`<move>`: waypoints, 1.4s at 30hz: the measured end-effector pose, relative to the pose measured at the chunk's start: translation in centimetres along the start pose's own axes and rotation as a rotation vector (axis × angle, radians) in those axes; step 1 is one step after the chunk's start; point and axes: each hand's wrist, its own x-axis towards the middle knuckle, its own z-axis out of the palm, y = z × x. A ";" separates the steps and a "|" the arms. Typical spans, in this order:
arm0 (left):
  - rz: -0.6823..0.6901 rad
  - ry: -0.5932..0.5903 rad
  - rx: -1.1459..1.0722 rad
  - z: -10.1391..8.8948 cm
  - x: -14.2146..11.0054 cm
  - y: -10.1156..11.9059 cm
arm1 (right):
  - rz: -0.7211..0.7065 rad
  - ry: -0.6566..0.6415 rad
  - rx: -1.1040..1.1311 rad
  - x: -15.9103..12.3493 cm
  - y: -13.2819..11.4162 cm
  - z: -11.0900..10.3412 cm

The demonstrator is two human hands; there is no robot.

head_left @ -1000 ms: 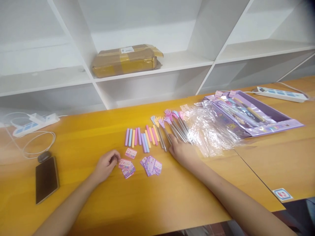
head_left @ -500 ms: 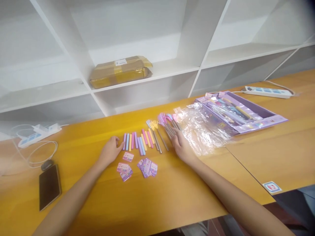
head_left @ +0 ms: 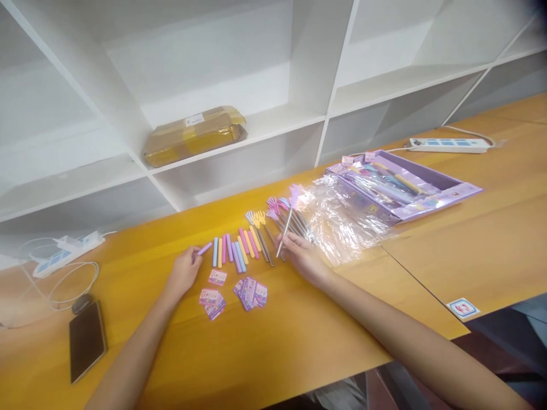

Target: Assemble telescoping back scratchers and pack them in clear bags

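Observation:
My left hand (head_left: 184, 273) is closed around one end of a purple handle sleeve (head_left: 205, 248), lifted at the left of the row of coloured sleeves (head_left: 229, 249). Pinched in my right hand (head_left: 306, 257) is a back scratcher (head_left: 284, 232), its bare metal rod slanting up to a purple hand-shaped head. More back scratchers (head_left: 301, 225) with metal rods lie behind and beside that hand. Two others, with a blue and a yellow head (head_left: 258, 218), rest close to the sleeves. Small printed cards (head_left: 251, 294) lie in front of the row.
A crumpled clear plastic bag (head_left: 337, 222) lies against an open purple box (head_left: 444, 176) holding wrapped items. Power strips (head_left: 448, 145) are at the back right and left. A phone (head_left: 88, 341) lies at left. A taped parcel (head_left: 194, 136) sits on the shelf.
My left hand has moved from beside the cards to the sleeves and picked up the leftmost purple one. My right hand has raised one back scratcher from the group. The view has shifted.

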 end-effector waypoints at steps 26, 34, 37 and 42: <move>0.511 -0.224 -0.262 3.8 -7.7 0.3 | 0.187 -0.513 -0.036 -3.0 0.6 1.5; 0.524 -0.266 -0.284 3.6 -7.8 0.6 | 0.212 -0.504 -0.026 -3.1 0.5 1.4; 0.544 -0.264 -0.287 3.6 -7.9 0.4 | 0.229 -0.501 -0.031 -3.1 0.5 1.4; 0.646 -0.205 -0.286 3.8 -7.9 0.4 | 0.199 -0.534 0.041 -3.0 1.0 1.2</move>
